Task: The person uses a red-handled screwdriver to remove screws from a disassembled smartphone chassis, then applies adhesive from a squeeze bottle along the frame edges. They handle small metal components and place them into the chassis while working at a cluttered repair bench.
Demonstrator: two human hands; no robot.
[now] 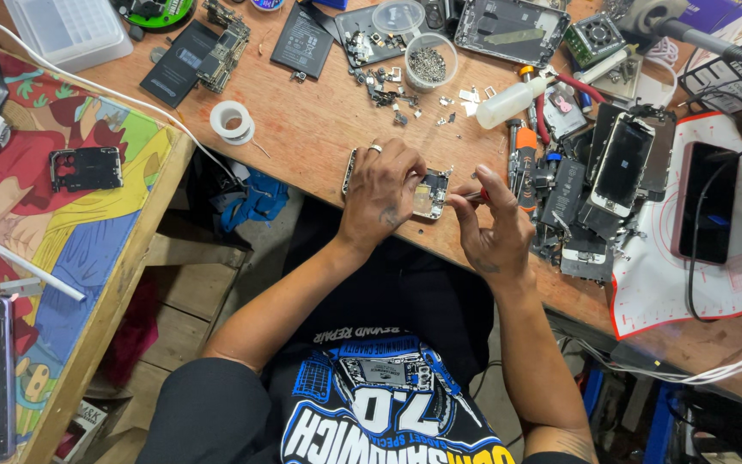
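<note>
My left hand (384, 193) presses down on an opened phone body (432, 192) lying near the front edge of the wooden workbench (319, 120); a ring shows on one finger. Most of the phone is hidden under that hand. My right hand (493, 230) pinches a thin red-handled tool (477, 196) whose tip points at the phone's exposed right end. An orange screwdriver (525, 163) lies just beyond the right hand.
Stacked phones and parts (620, 167) crowd the bench at right, beside a white mat with a pink phone (706, 202). A screw cup (428, 62), squeeze bottle (515, 99), tape roll (232, 120) and batteries (302, 39) lie behind. A patterned side table (62, 223) stands left.
</note>
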